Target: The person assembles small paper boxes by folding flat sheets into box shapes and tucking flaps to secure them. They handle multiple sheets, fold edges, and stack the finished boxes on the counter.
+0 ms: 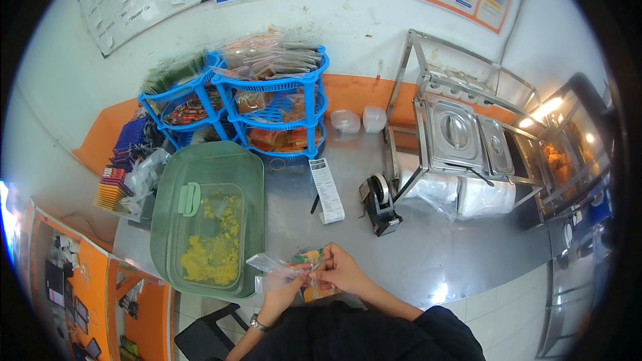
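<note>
Close to my body, at the table's front edge, my left hand (286,292) and my right hand (344,273) meet around a small clear plastic bag (266,265). Green and orange packets (308,256) show in or behind the bag, and their exact kind is too small to tell. Both hands have their fingers closed on the plastic, thumbs and fingertips pinched together. To the left of them stands a large green tub (162,230). Yellow crumbly food (211,257) shows in it, beside a pale green latch or handle (190,199).
A black tape dispenser (380,206) and a printed receipt (327,190) are ahead on the steel table (414,261). Blue tiered racks (271,85) of packets stand behind the tub. At right is a metal stand with lidded steel pans (456,132), above bundled plastic bags (487,197).
</note>
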`<state>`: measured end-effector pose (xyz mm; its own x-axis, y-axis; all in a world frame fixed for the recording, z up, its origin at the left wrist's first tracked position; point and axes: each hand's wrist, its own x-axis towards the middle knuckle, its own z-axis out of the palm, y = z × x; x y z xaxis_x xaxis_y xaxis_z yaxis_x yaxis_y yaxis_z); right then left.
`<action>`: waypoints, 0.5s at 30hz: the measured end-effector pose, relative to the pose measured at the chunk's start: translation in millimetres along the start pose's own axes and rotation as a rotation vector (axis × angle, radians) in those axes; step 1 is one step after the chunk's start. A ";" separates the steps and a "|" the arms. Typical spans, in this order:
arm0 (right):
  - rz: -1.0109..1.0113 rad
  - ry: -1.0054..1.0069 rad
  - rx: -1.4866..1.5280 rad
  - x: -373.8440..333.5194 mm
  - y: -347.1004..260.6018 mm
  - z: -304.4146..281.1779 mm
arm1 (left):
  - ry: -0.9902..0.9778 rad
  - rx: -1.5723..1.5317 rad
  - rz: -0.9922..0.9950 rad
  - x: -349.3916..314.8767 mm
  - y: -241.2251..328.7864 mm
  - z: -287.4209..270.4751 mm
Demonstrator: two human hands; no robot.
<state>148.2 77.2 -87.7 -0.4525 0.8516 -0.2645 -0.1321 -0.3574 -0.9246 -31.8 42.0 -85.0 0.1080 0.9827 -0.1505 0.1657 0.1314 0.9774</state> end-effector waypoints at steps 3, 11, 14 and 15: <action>0.012 -0.032 0.069 1.7 0.9 -1.6 | -0.005 0.071 0.069 0.2 1.0 -1.3; 0.106 -0.055 0.258 -2.2 -10.3 -4.4 | 0.026 0.460 0.301 -1.1 9.0 -0.7; 0.233 -0.066 0.262 -2.5 -15.2 -2.5 | 0.069 0.458 0.357 -1.4 7.1 0.7; 0.200 -0.069 0.224 -2.1 -16.6 -1.9 | 0.056 0.473 0.344 -0.8 6.0 1.4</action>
<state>153.1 82.1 -72.3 -0.5470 0.7305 -0.4088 -0.2223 -0.5976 -0.7704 -29.5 41.9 -79.2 0.1833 0.9657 0.1841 0.5512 -0.2561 0.7941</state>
